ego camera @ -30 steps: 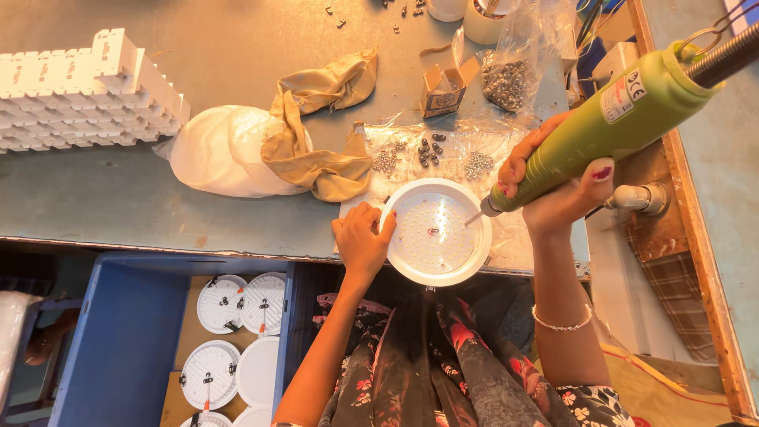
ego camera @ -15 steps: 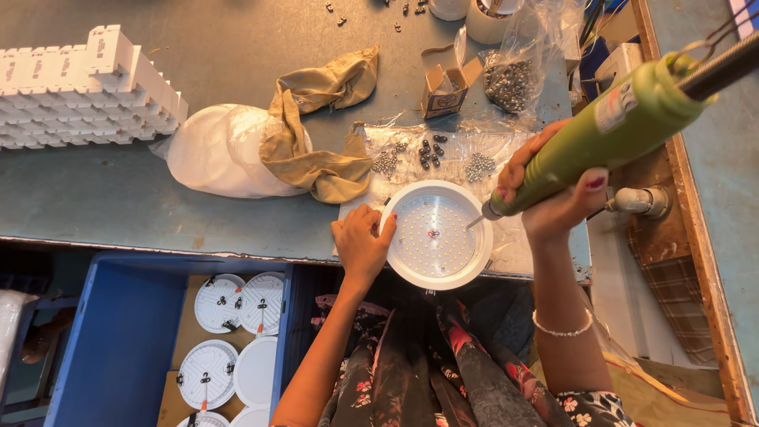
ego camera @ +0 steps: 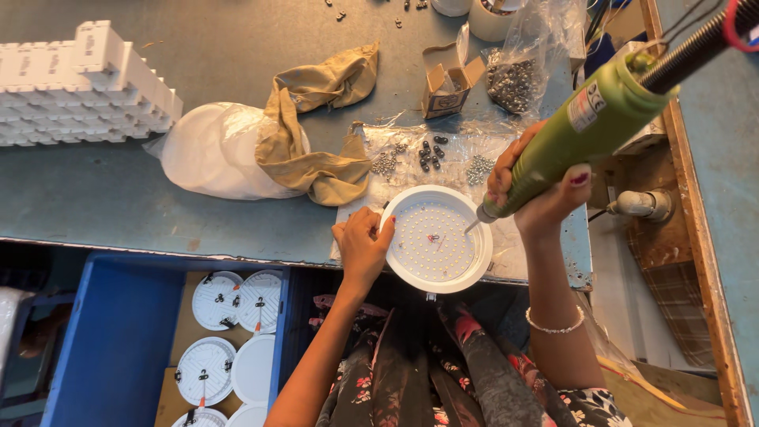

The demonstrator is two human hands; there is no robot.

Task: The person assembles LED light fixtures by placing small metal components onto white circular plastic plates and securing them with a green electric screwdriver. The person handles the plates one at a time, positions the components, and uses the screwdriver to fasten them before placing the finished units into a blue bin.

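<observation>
The round white LED downlight [ego camera: 436, 239] lies face up at the near edge of the grey-blue workbench [ego camera: 95, 198], half on a clear plastic sheet. The left hand [ego camera: 362, 247] clamps its rim with curled fingers, seemingly to stop it turning. The right hand [ego camera: 545, 190] is wrapped around a green electric screwdriver [ego camera: 581, 130], tilted so its bit meets the panel's right edge. Small piles of screws [ego camera: 431, 154] sit just behind, within easy reach. Below the bench, a blue crate [ego camera: 118, 340] holds more white round fixtures.

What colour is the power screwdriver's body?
Green, clearest in the head view: power screwdriver in the right hand.
</observation>
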